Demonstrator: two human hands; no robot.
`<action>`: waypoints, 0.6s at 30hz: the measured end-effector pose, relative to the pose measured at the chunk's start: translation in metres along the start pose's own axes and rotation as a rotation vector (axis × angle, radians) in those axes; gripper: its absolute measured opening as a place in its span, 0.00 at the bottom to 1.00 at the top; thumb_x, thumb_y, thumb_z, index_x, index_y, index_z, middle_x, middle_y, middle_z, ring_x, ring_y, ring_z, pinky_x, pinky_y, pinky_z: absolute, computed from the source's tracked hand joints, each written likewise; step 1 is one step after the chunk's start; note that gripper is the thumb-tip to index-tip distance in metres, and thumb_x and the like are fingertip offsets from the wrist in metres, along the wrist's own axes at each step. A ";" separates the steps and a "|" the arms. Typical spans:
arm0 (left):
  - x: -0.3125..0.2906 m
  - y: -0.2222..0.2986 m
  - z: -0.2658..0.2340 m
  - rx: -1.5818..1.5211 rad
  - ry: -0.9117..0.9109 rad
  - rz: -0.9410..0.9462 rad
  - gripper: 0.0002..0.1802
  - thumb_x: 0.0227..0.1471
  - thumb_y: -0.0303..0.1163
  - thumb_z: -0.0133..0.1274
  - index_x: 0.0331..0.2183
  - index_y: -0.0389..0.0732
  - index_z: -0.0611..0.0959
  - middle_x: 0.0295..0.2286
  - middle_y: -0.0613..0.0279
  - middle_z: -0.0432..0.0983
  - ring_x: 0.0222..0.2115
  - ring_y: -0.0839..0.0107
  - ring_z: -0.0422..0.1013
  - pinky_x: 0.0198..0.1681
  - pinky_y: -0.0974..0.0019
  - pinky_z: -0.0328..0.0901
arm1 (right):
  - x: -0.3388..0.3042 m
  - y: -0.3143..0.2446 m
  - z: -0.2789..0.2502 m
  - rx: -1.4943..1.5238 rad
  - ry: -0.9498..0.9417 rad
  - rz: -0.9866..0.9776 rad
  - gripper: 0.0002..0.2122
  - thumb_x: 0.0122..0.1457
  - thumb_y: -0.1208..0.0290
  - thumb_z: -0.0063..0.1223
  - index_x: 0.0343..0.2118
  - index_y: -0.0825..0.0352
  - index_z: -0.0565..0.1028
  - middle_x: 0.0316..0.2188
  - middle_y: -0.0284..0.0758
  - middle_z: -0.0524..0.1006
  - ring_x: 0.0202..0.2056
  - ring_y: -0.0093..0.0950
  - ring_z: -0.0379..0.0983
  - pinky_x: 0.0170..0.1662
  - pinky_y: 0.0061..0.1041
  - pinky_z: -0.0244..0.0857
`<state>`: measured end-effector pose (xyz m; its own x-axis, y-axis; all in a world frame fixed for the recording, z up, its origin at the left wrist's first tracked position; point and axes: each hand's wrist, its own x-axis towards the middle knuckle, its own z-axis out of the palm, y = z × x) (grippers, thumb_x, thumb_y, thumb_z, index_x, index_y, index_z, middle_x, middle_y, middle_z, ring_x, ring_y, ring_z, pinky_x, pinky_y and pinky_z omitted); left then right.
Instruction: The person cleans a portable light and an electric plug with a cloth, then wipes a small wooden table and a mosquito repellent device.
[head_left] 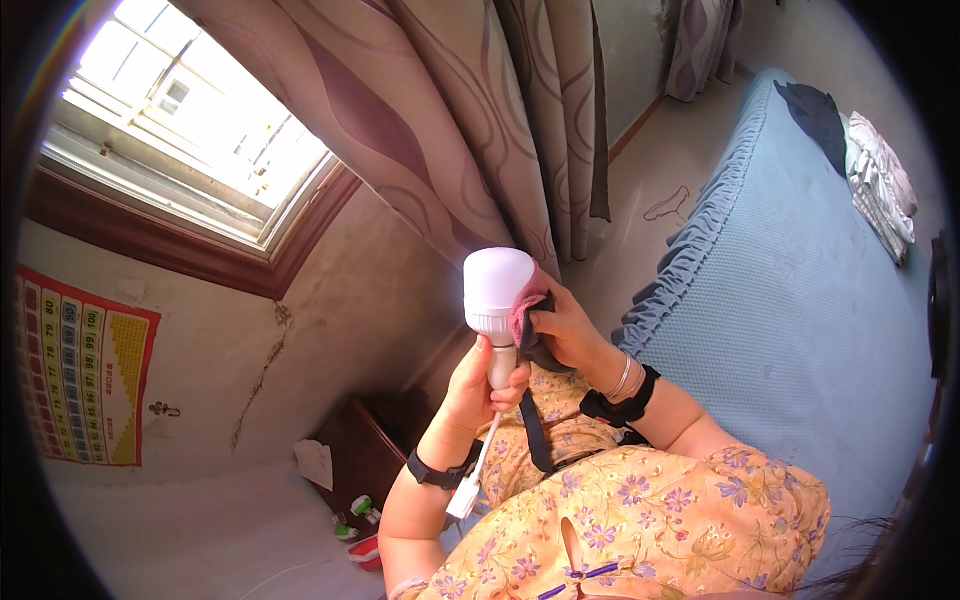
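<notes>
A large white light bulb (497, 283) stands upright in front of me, its base seated in a white lamp holder (503, 368). My left hand (473, 385) is closed around that holder. From below it a white cord (488, 450) hangs down to a white plug (463, 497). A pink and dark cloth (530, 315) is gripped in my right hand (568, 328), which presses it against the bulb's right side. Part of the cloth is hidden behind the fingers.
A bed with a blue ruffled cover (790, 280) lies to the right, with folded clothes (880, 185) on it. Patterned curtains (420, 110) hang ahead beside a bright window (200, 120). At lower left are a dark wooden cabinet (350, 455) and a number chart (85, 370) on the wall.
</notes>
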<state>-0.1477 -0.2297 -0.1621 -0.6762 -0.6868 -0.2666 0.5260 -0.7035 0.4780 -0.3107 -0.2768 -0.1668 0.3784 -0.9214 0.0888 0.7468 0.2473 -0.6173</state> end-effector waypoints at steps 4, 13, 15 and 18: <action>-0.002 0.000 0.013 -0.267 -0.163 0.008 0.30 0.53 0.62 0.32 0.43 0.45 0.63 0.20 0.62 0.61 0.09 0.81 0.49 0.09 0.81 0.46 | 0.002 0.005 -0.005 0.228 0.007 0.037 0.26 0.49 0.77 0.55 0.52 0.70 0.61 0.43 0.34 0.70 0.42 0.22 0.68 0.48 0.22 0.62; -0.001 -0.005 0.045 -0.404 -0.337 0.049 0.31 0.53 0.63 0.28 0.40 0.42 0.61 0.15 0.54 0.63 0.05 0.74 0.56 0.04 0.75 0.55 | 0.000 0.019 -0.017 0.362 0.219 0.222 0.13 0.57 0.73 0.43 0.45 0.70 0.67 0.39 0.37 0.73 0.39 0.27 0.72 0.45 0.26 0.66; -0.004 -0.007 0.047 -0.489 -0.369 0.087 0.31 0.53 0.63 0.28 0.39 0.42 0.61 0.15 0.54 0.63 0.05 0.74 0.56 0.04 0.74 0.56 | -0.003 0.014 -0.023 0.456 0.166 0.257 0.13 0.59 0.70 0.41 0.44 0.71 0.67 0.39 0.37 0.73 0.39 0.28 0.72 0.45 0.27 0.66; -0.003 -0.008 0.047 -0.516 -0.329 0.135 0.31 0.54 0.62 0.28 0.39 0.41 0.61 0.16 0.54 0.64 0.05 0.76 0.56 0.04 0.75 0.56 | -0.005 0.006 -0.019 0.486 0.113 0.270 0.14 0.60 0.65 0.39 0.42 0.71 0.68 0.37 0.37 0.74 0.38 0.29 0.72 0.45 0.28 0.66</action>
<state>-0.1742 -0.2134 -0.1256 -0.6668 -0.7411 0.0784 0.7435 -0.6687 0.0020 -0.3183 -0.2765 -0.1859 0.5503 -0.8259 -0.1229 0.8075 0.5638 -0.1735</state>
